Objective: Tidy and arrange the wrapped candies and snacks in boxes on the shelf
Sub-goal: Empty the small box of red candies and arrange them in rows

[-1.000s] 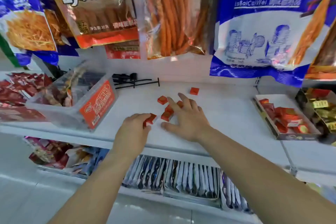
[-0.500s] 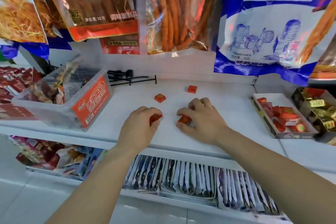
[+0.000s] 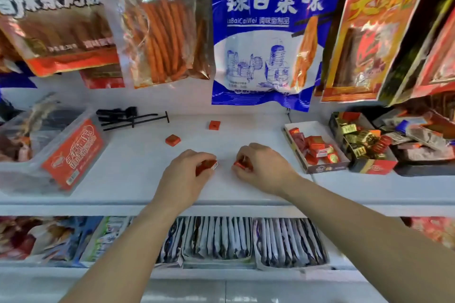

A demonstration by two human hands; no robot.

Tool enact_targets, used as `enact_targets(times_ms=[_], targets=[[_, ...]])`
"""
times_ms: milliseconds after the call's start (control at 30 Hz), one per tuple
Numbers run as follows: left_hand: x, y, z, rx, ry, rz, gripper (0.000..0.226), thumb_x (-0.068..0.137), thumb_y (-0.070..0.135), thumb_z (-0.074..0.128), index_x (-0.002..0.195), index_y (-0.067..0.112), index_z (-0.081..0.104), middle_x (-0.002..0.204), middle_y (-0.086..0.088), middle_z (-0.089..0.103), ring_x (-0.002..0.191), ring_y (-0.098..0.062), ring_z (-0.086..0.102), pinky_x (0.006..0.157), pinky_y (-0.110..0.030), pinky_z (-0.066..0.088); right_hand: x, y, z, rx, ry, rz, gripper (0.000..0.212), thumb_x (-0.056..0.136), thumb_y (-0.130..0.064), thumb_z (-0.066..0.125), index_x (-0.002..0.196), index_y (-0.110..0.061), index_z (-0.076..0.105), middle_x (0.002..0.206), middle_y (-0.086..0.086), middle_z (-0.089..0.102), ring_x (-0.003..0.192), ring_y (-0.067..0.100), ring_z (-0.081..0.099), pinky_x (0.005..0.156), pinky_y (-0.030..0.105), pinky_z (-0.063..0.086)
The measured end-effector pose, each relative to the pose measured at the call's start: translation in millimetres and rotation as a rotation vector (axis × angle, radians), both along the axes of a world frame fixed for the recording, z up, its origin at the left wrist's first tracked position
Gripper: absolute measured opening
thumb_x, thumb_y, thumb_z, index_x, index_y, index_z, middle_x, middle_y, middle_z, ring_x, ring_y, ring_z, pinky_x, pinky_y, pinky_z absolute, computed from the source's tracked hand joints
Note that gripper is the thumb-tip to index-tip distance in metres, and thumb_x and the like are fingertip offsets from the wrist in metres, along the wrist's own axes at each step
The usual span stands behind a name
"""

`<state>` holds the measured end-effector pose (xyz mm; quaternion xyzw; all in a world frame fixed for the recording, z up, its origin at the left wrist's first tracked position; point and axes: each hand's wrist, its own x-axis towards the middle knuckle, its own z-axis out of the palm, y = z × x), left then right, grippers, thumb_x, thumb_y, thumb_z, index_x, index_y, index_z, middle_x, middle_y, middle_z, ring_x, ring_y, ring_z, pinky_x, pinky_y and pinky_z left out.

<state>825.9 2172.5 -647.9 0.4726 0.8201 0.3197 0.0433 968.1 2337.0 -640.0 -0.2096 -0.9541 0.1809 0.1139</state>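
The left hand (image 3: pixel 187 174) and right hand (image 3: pixel 263 170) have each closed round red candies (image 3: pixel 208 165) near the shelf's (image 3: pixel 133 179) front edge, leaving two loose candies (image 3: pixel 172 140) to gather.

A second ago the right hand (image 3: pixel 263 170) lay flat on the shelf (image 3: pixel 138 179), its fingers spread over a small group of red candies. Now the fingers are curled and grip those candies (image 3: pixel 240 164), so the group is gone from the shelf surface. The left hand (image 3: pixel 187 174) was then close beside the right thumb; now a clear gap lies between the two hands. The view has turned to the right, and an orange-red bag (image 3: pixel 369 32) has come into sight.
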Motion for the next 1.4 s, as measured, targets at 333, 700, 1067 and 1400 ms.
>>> enact_targets(times_ms=[333, 700, 1067, 1400], targets=[[64.7, 76.8, 2.5, 0.156, -0.163, -0.123, 0.027, 0.090, 0.024, 0.071, 0.115, 0.033, 0.070, 0.105, 0.015, 0.064, 0.092, -0.001, 0.061, 0.089, -0.023, 0.050, 88.8, 101.3, 53.1, 0.063, 0.153, -0.321, 0.025, 0.091, -0.046, 0.060, 0.102, -0.024, 0.064, 0.100, -0.004, 0.066, 0.089, 0.014, 0.061, 0.078, 0.034, 0.054], [106.2, 170.0, 21.8, 0.287, -0.252, -0.060, 0.019, 0.090, 0.025, 0.070, 0.108, 0.028, 0.069, 0.107, 0.013, 0.068, 0.092, -0.003, 0.062, 0.076, -0.016, 0.047, 107.0, 128.7, 43.1, -0.052, 0.178, -0.336, 0.033, 0.102, -0.016, 0.045, 0.132, -0.017, 0.059, 0.131, 0.002, 0.063, 0.121, 0.020, 0.057, 0.094, 0.024, 0.041], [106.1, 181.2, 19.9, 0.213, -0.279, -0.137, 0.027, 0.098, 0.016, 0.058, 0.122, 0.024, 0.068, 0.118, 0.012, 0.066, 0.110, -0.003, 0.059, 0.083, -0.006, 0.044, 121.0, 111.8, 18.2, 0.084, 0.143, -0.170, 0.041, 0.093, -0.046, 0.061, 0.130, -0.028, 0.059, 0.118, -0.002, 0.056, 0.106, 0.018, 0.055, 0.089, 0.034, 0.050], [116.1, 159.4, -3.4, 0.028, 0.036, -0.255, 0.028, 0.097, 0.037, 0.056, 0.123, 0.038, 0.067, 0.139, 0.015, 0.053, 0.130, -0.009, 0.037, 0.105, -0.026, 0.030, 110.5, 127.2, 7.1, 0.260, 0.203, -0.325, 0.023, 0.097, -0.029, 0.053, 0.102, -0.018, 0.072, 0.100, 0.001, 0.070, 0.093, 0.027, 0.059, 0.079, 0.040, 0.050]])
